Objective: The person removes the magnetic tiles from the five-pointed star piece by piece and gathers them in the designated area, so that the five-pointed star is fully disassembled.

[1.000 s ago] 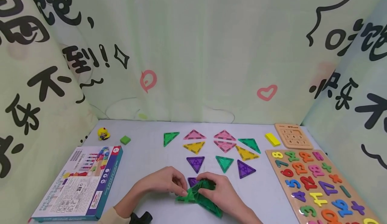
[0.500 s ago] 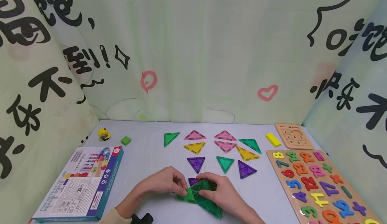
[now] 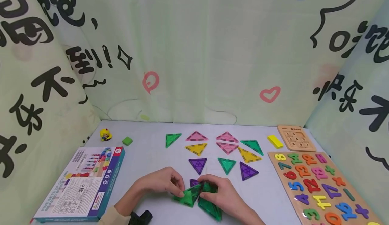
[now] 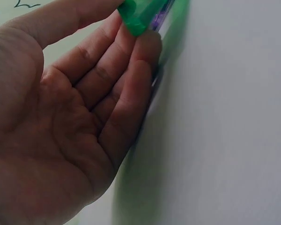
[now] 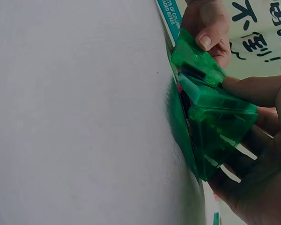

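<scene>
My left hand (image 3: 167,181) pinches a translucent green triangular magnetic tile (image 3: 187,196) between thumb and fingers, just above the table; its tip also shows in the left wrist view (image 4: 138,18). My right hand (image 3: 223,194) grips joined green magnetic tiles (image 3: 211,208), thumb on the near side and fingers behind. In the right wrist view the left hand's tile (image 5: 196,55) slants up from the right hand's tiles (image 5: 220,136), close together at one corner; whether they touch there I cannot tell. Partly hidden behind the hands lies a purple triangle tile (image 3: 193,183).
Several loose triangle tiles, among them a purple one (image 3: 198,165) and a green one (image 3: 226,165), lie beyond the hands. A boxed set (image 3: 80,184) is at left, a number board (image 3: 322,188) at right. A yellow block (image 3: 275,141) and a small duck toy (image 3: 105,134) stand farther back.
The left hand has shifted slightly left with its green tile. A gap now shows between that tile and the ones in the right hand, which has barely moved.
</scene>
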A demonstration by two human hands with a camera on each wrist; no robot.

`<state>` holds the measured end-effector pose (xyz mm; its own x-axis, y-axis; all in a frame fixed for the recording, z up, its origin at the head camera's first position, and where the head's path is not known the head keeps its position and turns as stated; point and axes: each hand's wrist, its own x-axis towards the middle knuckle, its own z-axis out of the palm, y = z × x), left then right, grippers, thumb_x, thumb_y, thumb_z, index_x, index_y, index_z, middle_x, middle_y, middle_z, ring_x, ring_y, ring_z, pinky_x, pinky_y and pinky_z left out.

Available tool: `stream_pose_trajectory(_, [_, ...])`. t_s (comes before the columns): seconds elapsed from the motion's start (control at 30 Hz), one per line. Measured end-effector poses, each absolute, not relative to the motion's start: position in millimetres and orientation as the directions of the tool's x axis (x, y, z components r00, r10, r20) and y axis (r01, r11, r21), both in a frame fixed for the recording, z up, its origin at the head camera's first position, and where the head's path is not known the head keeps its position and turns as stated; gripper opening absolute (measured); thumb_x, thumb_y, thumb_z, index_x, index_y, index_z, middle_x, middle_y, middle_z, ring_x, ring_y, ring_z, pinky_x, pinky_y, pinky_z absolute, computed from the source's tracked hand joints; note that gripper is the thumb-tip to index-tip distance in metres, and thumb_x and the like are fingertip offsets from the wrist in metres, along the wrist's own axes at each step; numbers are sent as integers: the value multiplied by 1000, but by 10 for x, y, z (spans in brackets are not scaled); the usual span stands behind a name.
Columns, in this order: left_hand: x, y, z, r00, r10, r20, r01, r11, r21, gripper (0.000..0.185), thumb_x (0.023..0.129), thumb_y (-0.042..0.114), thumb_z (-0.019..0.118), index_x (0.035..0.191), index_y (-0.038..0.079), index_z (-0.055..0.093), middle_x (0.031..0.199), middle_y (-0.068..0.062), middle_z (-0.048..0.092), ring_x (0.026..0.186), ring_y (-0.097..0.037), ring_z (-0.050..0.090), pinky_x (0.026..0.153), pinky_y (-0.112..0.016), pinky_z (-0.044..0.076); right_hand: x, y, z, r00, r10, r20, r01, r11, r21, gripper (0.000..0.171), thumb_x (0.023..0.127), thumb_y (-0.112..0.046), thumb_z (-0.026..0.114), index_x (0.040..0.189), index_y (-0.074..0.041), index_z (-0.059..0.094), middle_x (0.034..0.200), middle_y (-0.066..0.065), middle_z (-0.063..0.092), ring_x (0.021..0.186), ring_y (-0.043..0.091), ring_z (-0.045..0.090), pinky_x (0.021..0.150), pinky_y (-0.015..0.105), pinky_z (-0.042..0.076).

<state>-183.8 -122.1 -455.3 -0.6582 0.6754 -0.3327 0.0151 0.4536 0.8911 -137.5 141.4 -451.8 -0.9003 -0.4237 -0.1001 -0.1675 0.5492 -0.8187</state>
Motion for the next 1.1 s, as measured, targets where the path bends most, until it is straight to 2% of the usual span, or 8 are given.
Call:
stream_pose_trajectory(0.2, [-1883,-1330,-4525,-663,669,-335,12,457,890,10,86,20,76,88,11,76,75,7,68,69,-8,54,69,-24,44,-1372,1428,-4519,-902,-416,-117,-147,549,-823,31,87,-38,74,117,-36,67,118,-14,69,109,12,60,95,33,49])
stream_pose_trajectory(0.43, [-1951,-1467,-4531,-713,630,-309,11,451,892,13,85,19,76,89,7,75,74,6,66,69,-8,53,68,-24,46,-1367,1420,-4501,-903,-408,-134,-123,545,-829,32,87,-34,75,118,-31,68,115,-10,70,104,13,60,91,33,50])
stream_pose_trajectory(0.67, [-2015,-1586,-4542,-752,598,-276,16,435,900,16,87,22,74,91,6,75,74,6,65,69,-10,54,66,-25,47,-1379,1415,-4499,-903,-404,-148,-108,546,-831,31,86,-34,75,116,-32,69,111,-11,70,101,14,60,89,34,50])
stream_pose_trajectory(0.87, [-2129,-1691,-4562,-838,483,-254,18,490,871,18,89,25,72,93,8,76,75,4,63,69,-12,53,65,-27,46,-1381,1410,-4491,-901,-405,-157,-100,546,-832,29,87,-34,75,115,-33,69,113,-10,70,102,14,59,90,36,50])
stream_pose_trajectory(1.1, [-2306,-1605,-4577,-945,253,-206,-26,572,820,12,89,21,72,92,10,77,79,0,66,69,-15,54,64,-28,48,-1363,1393,-4483,-899,-406,-163,-95,544,-834,29,87,-34,75,116,-32,69,116,-8,70,103,15,59,89,37,50])
